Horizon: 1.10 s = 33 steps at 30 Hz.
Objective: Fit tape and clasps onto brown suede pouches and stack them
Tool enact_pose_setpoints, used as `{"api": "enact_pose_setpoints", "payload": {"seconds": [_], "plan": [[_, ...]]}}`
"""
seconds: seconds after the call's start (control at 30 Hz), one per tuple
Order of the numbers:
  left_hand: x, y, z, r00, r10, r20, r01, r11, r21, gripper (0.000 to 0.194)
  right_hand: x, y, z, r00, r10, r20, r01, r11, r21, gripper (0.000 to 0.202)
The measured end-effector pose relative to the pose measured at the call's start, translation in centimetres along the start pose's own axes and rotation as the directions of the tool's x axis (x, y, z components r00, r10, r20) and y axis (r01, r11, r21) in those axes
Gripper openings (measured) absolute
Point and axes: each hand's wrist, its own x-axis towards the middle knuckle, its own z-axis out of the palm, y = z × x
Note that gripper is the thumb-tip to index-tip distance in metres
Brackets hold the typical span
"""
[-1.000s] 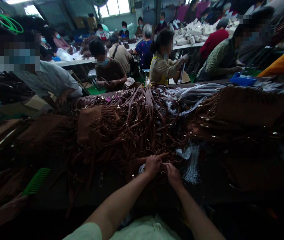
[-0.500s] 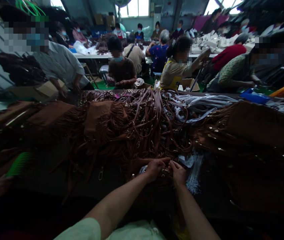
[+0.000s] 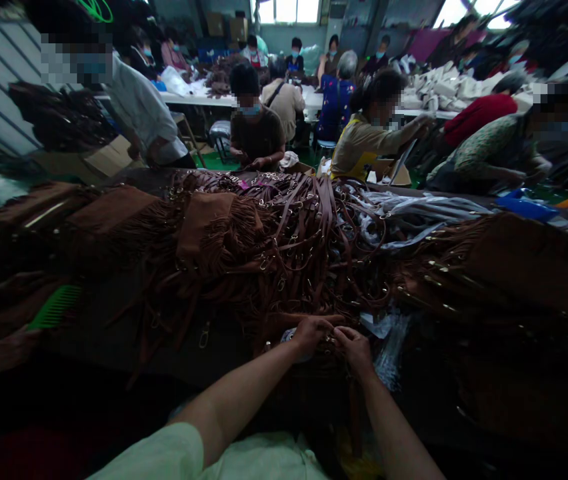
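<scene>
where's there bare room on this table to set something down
Dark tabletop shows bare between the green comb and the loose brown strap, and a smaller patch between the metal clasp and the left forearm. It is crowded around the left hand and right hand, across the strap pile and the fringed pieces.

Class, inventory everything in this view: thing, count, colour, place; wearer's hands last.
Worktable: one, dark, foreground
Fringed pieces: several, brown, left, right and centre
Clipped straps: many, brown, mid-table
Strips: many, pale grey, behind the straps, right
Thin strands: one bunch, whitish, right of centre
Comb: one, green, in a co-worker's hand, far left
Blue item: one, blue, far right
Rear table: at least one, white, background
Heap: one, cream, rear right
Cardboard boxes: several, brown, left and rear
Coiled cord: one, green, upper left
Co-workers: over ten, mixed clothing, around the tables
Left hand: one, bare, at the central fringed piece
Right hand: one, bare, fingers beside the left's
</scene>
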Motion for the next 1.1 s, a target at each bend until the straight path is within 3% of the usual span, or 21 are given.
{"api": "enact_pose_setpoints", "payload": {"seconds": [0.13,0.47,0.67,0.9,1.0,1.1], "plan": [[0.1,0.0,-0.1,0.997,-0.047,-0.055,0.045,0.998,-0.05,0.032,-0.4,0.2,0.1,0.993,0.072,0.098,-0.072,0.997,0.0,0.049],[0.2,-0.4,-0.2,0.999,-0.049,-0.024,0.05,0.997,0.062,0.027,-0.8,-0.4,0.0,0.985,0.061,0.161,-0.057,0.998,-0.031,0.045],[0.2,-0.3,-0.8,0.999,-0.045,0.023,0.046,0.999,-0.029,0.023,-0.8,-1.3,-0.4,0.961,-0.138,0.241,0.202,0.942,-0.267,0.033],[0.9,-0.7,-0.2,0.991,-0.108,0.084,0.126,0.955,-0.267,0.018,-0.8,-1.3,-0.7,0.847,-0.37,0.381,0.525,0.691,-0.497,0.025],[0.8,0.3,-1.1,0.988,-0.101,0.115,0.11,0.991,-0.077,0.013,-0.8,-0.7,-0.3,0.831,-0.399,0.387,0.555,0.634,-0.538,0.025],[-0.3,1.7,-3.9,0.993,-0.031,0.114,-0.008,0.945,0.326,0.013,-1.4,-0.4,0.6,0.836,-0.426,0.347,0.548,0.611,-0.571,0.025]]}}
